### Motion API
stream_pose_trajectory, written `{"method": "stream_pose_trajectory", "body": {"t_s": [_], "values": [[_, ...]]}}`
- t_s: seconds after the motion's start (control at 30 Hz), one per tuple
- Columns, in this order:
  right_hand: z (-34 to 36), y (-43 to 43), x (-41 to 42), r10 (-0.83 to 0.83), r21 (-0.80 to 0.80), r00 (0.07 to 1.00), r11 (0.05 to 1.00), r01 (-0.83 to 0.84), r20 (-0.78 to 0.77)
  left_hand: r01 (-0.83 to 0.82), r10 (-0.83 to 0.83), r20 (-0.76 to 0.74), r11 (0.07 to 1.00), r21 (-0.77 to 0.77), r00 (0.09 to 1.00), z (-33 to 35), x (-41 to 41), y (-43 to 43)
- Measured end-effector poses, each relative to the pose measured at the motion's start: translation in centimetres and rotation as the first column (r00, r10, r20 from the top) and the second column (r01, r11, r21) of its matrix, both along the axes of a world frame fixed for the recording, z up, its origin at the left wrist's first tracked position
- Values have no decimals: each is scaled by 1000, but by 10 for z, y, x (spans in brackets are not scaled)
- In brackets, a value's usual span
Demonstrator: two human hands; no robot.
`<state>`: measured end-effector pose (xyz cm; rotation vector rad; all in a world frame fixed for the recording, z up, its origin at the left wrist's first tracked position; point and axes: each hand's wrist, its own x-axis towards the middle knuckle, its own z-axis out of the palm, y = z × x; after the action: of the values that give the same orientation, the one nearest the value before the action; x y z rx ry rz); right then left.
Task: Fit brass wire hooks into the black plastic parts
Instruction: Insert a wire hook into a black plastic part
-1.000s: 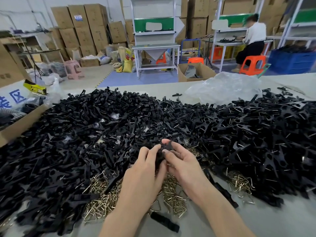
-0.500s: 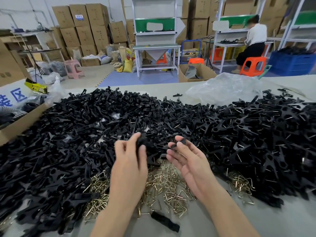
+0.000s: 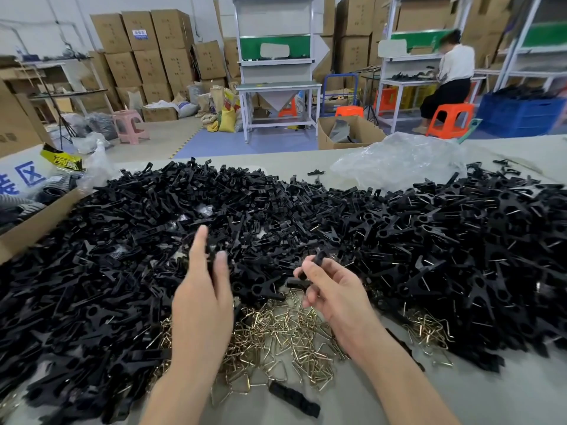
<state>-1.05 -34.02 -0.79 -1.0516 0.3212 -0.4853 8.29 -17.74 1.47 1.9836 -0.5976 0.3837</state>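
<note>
Blue crate (image 3: 521, 118) of black parts (image 3: 518, 92)

The left forearm (image 3: 179, 394) comes up from 6 o'clock. The left hand (image 3: 202, 299) shows its back to the camera, its blurred fingers (image 3: 200, 240) straight and aimed at 12 o'clock, the thumb spread toward 1 o'clock. The right forearm (image 3: 408, 384) enters from 5 o'clock and slants toward 11; the right hand (image 3: 337, 289) turns its palm toward 9 o'clock, fingers curled, thumb and forefinger pinching a black plastic part (image 3: 319, 258).
</note>
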Motion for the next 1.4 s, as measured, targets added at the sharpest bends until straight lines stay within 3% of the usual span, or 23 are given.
{"method": "stream_pose_trajectory", "body": {"t_s": [0.13, 0.23, 0.47, 0.53, 0.83, 1.13, 1.4], "values": [[-2, 0, 3, -39, -103, 997, 994, 32, -61, 206, -210, -142, 978, -40, 967, -2, -19, -14], [-3, 2, 4, -31, -88, 996, 996, 24, -83, 327, -334, -213, 942, -71, 918, -2, -30, -22], [2, 8, 10, 15, 165, 996, 986, -1, -85, 327, -376, -316, 924, -198, 871, -8, -26, -27], [3, 8, 7, 11, 157, 998, 988, -1, -66, 329, -392, -335, 916, -232, 857, -9, -26, -26], [4, 5, -3, 97, -6, 994, 995, -97, -42, 264, -317, -291, 942, -207, 903, -9, -25, -26], [6, 7, -2, 132, 143, 991, 981, -134, 24, 258, -328, -218, 920, -296, 919, 0, -28, -25], [7, 10, -3, 186, 77, 982, 979, -187, 11, 324, -395, -174, 886, -332, 902, -3, -31, -28]]}}
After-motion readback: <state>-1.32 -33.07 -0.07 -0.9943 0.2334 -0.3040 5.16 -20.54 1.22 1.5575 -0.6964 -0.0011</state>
